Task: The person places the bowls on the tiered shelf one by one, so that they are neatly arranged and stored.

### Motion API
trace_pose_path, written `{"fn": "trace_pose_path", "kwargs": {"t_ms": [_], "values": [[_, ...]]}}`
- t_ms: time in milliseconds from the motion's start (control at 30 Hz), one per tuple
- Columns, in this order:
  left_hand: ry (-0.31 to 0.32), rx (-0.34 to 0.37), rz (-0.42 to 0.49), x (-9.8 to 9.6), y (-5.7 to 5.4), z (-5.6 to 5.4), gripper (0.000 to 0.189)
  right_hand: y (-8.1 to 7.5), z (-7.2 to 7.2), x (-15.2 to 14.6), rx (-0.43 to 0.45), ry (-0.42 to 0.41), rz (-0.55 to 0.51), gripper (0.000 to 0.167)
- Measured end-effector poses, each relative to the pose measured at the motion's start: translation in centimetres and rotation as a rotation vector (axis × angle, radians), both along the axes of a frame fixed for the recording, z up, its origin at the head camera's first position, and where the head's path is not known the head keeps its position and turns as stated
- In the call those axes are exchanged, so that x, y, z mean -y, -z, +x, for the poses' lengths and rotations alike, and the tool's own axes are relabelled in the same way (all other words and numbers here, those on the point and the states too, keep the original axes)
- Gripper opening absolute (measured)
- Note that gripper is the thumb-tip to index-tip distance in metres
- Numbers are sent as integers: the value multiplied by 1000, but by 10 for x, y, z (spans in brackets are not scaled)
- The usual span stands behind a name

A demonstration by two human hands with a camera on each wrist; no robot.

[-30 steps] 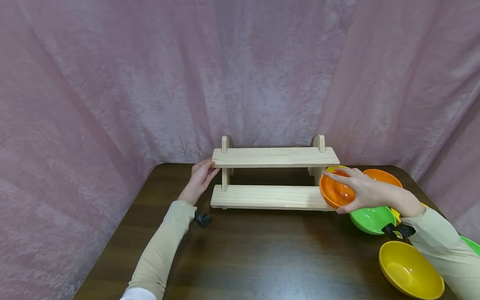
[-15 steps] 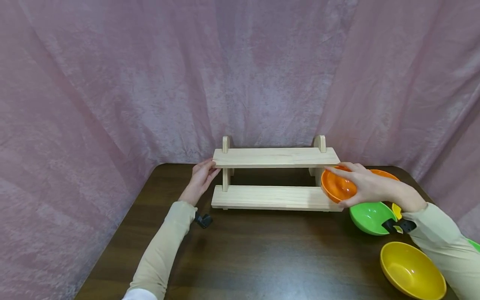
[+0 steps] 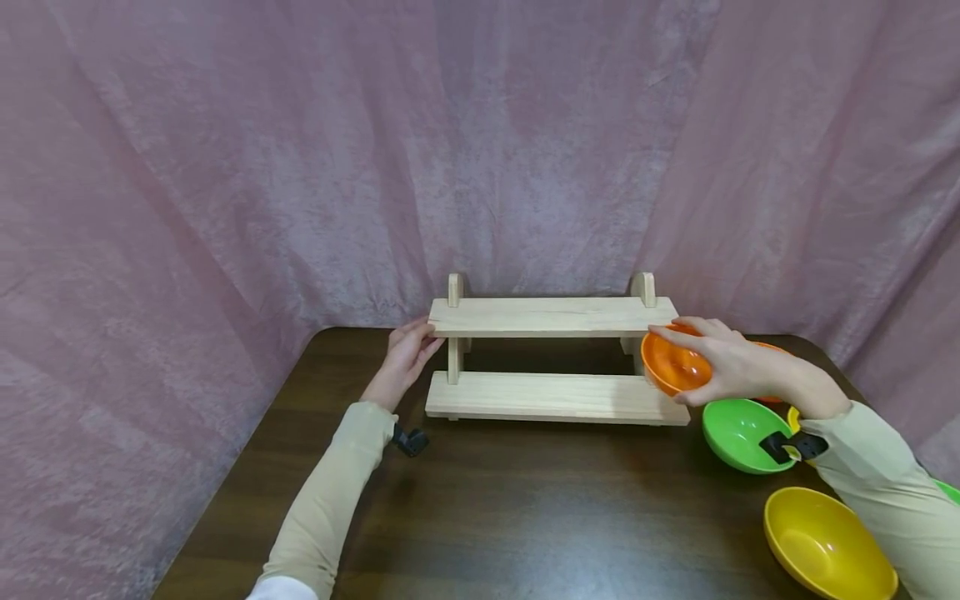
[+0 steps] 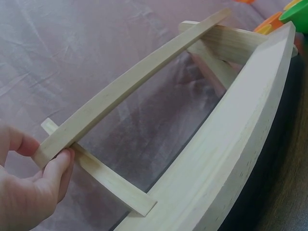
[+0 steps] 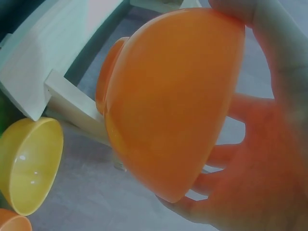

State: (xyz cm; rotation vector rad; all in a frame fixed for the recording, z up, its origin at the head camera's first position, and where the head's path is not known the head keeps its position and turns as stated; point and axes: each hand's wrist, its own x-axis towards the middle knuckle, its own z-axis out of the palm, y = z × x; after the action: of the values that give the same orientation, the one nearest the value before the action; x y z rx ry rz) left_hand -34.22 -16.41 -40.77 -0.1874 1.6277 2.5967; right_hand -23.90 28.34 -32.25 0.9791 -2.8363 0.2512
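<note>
I see my R hand (image 3: 731, 367) grip orange bowl (image 3: 672, 364) by rim, at R end of L–R-running rack (image 3: 551, 396), contact unclear; L hand (image 3: 402, 360) pinches upper board's (image 3: 551, 317) L end.

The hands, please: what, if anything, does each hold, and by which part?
Right hand: round orange bowl, by its rim; left hand: pale wooden upper shelf, left end.
</note>
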Motion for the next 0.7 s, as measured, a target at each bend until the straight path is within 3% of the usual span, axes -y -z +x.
{"fn": "trace_pose_path", "kwargs": {"t_ms": [700], "values": [[-7,12,-20,-1,-5,2,50,-12,-5,3,77,69,25,85]]}}
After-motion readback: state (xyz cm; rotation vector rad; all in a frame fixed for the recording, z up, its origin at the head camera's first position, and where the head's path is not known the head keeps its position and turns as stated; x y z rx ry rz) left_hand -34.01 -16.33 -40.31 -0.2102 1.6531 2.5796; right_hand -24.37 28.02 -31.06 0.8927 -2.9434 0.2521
